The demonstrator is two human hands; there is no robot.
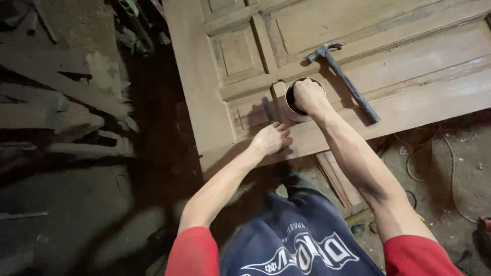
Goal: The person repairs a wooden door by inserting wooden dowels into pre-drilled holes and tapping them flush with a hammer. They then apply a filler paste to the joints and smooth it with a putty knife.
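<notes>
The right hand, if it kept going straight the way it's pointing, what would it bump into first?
The right hand is already reaching into the open mouth of a round can standing on the wooden door. Going straight on, it would probably meet the can's inside first, though the dark interior hides its depth.

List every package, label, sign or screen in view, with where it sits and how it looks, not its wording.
Round container: on the wooden door panel, right hand reaching in; dark inside, pale wall.
Printed emblem: on the person's navy garment, bottom centre; white lettering.
No signs or screens.
</notes>
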